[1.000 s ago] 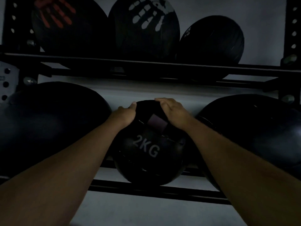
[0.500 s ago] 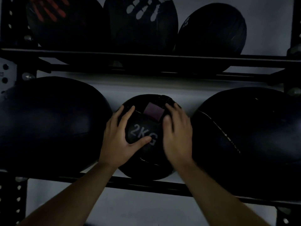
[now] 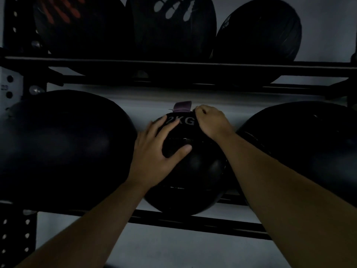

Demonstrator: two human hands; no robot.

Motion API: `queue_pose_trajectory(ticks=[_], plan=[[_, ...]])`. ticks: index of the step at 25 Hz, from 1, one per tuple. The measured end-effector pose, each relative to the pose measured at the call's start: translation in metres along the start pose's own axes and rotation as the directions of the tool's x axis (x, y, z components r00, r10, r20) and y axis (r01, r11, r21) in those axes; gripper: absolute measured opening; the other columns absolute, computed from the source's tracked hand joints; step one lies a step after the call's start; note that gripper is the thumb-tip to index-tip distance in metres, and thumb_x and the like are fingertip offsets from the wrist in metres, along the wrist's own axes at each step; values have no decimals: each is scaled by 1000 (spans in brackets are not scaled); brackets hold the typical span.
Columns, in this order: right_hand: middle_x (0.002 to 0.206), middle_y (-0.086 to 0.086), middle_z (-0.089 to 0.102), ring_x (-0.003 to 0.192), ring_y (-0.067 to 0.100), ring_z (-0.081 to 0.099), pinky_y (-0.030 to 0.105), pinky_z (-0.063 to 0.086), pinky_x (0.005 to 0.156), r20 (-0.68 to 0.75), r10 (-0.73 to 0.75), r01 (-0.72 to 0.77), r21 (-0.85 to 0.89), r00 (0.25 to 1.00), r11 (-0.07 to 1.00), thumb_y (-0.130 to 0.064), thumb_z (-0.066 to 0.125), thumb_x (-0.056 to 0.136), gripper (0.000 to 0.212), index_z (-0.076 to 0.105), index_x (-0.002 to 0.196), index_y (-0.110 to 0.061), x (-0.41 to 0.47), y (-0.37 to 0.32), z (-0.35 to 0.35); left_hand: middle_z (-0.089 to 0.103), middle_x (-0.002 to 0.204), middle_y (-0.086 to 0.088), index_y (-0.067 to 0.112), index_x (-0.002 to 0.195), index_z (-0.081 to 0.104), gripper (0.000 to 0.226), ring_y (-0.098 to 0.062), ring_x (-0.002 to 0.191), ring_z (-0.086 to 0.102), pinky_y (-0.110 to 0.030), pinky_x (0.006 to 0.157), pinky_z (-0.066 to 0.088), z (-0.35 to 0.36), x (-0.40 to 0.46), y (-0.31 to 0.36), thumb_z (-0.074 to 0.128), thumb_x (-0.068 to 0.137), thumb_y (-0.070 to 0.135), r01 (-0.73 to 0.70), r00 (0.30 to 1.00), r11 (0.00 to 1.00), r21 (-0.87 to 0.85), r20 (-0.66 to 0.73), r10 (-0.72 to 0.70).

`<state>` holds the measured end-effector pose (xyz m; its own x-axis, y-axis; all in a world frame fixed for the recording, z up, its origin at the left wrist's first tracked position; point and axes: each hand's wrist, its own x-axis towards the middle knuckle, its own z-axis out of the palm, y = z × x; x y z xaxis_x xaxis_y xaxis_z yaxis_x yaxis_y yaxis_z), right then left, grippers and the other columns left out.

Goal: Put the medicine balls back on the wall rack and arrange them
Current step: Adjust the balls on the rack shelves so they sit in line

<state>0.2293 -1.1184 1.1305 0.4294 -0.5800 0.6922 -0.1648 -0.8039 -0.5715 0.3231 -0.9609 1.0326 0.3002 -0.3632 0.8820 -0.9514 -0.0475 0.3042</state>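
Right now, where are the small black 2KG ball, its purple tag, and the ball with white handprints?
Small black 2KG ball (image 3: 199,171): head view, bare lower front.
Purple tag (image 3: 182,107): head view, middle of tag.
Ball with white handprints (image 3: 173,29): head view, below the print.

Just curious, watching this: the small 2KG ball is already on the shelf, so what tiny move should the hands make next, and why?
Probably roll the 2KG ball back toward the viewer a little. Its label sits up near the top, partly under the left hand, and the right hand curls over the top beside the purple tab, well placed to turn it.

Black ball (image 3: 195,171), grey "2KG", purple tag (image 3: 182,106)
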Motion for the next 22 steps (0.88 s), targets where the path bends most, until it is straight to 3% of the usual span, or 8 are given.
queue_pose_trajectory(ticks=[3,5,8,11,14,16,19,22], plan=[[127,3,68,121,26,62,37,50,98,-204,-76,103,124,976,987,-38,45,103,30,66,121,-25,-40,7,1,27,170,13,50,154,38,80,-27,159,23,-60,124,24,3,-8,-5,48,81,82,24,1000,1000,-15,6,-24],[153,3,52,144,24,44,39,36,119,-213,-201,208,8,956,978,-51,41,103,45,53,143,-34,-88,27,13,27,170,12,48,156,36,84,-27,159,23,-61,124,25,4,-4,-2,47,80,83,50,999,999,3,12,-50],[170,-2,26,156,22,22,45,21,126,-212,-207,198,-65,955,978,-68,28,99,64,28,158,-45,-127,44,24,31,168,14,47,156,34,86,-24,154,31,-59,122,30,4,-2,-3,42,80,86,36,999,998,46,-11,-36],[167,5,32,152,33,29,49,27,123,-100,-150,138,-117,984,983,-67,28,98,65,33,158,-42,-82,25,10,45,158,9,47,149,43,83,-27,144,45,-57,115,40,-3,35,-1,41,78,89,153,985,987,40,72,-155],[156,13,43,145,39,39,48,31,121,155,33,-19,-91,987,996,-68,30,99,64,41,155,-38,-24,0,-8,63,144,0,37,141,59,79,-24,125,62,-44,109,48,-10,83,6,49,80,86,363,900,931,-30,272,-342],[151,15,47,141,39,45,49,34,120,206,81,-52,-140,975,989,-68,29,99,65,45,153,-36,-14,0,-6,60,150,-2,33,146,57,81,-25,130,59,-43,112,45,-6,89,8,48,84,84,405,880,914,-22,279,-384],[142,14,53,134,38,49,51,42,113,64,54,-49,-84,996,995,-63,33,101,57,52,145,-33,-28,5,0,57,150,7,39,143,59,75,-18,140,53,-46,117,42,-1,52,6,48,82,82,250,968,954,-168,77,-241],[133,8,56,128,34,52,46,48,104,-172,-41,66,138,984,988,-46,40,105,35,58,128,-26,-55,10,1,45,159,16,52,146,47,75,-13,148,38,-43,121,32,-3,15,-5,49,79,87,109,994,979,-171,18,-108]])
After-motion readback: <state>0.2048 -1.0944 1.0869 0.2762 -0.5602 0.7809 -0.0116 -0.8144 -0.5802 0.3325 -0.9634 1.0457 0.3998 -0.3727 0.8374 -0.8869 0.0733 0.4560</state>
